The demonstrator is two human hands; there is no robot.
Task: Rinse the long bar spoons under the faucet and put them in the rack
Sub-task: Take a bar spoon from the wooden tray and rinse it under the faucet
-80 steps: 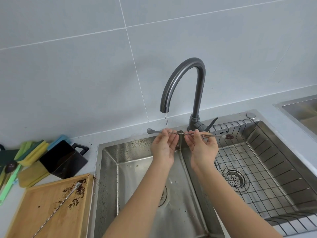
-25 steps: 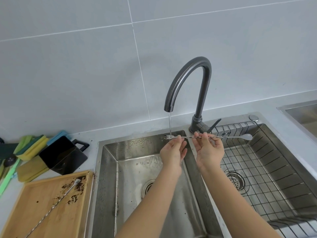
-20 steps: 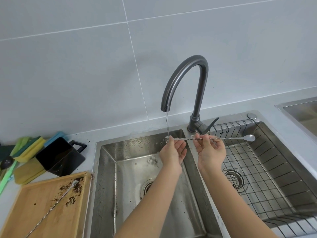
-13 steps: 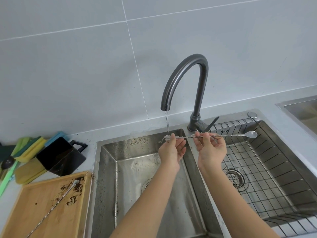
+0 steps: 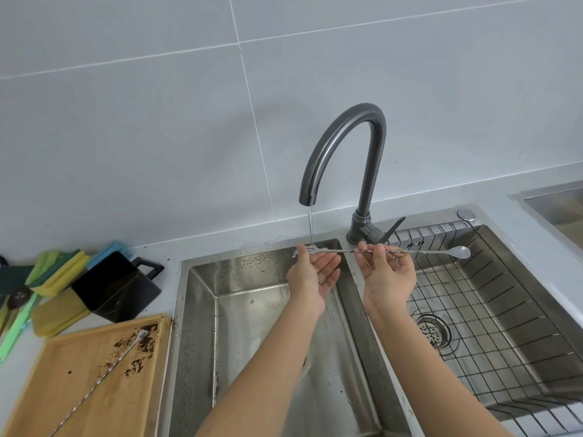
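At the far left of the counter (image 5: 164, 263) I see a stack of green and yellow sponges (image 5: 56, 266) with a black cup (image 5: 115, 287) lying on its side just beside them. Nearer me sits a wooden tray (image 5: 72, 389) scattered with dark grounds; a second bar spoon (image 5: 97, 386) lies diagonally on it, bowl end among the grounds.

Next comes the left basin (image 5: 252, 310), wet and speckled. My left hand (image 5: 312, 275) is raised over its back right corner, palm turned up and fingers (image 5: 329, 263) loosely spread, supporting the forked end of the held bar spoon (image 5: 385, 251) rather than clamping it. A thin stream from the dark gooseneck faucet (image 5: 353, 152) falls straight onto that forked end.

The spoon runs level across the divider between the basins. My right hand (image 5: 389, 275) pinches its twisted shaft between thumb and fingertips, the other fingers curled in.

The spoon's bowl reaches out over the right basin, above the wire rack (image 5: 492, 326) that lines it, not touching. A round drain strainer (image 5: 433, 331) shows through the rack's grid.
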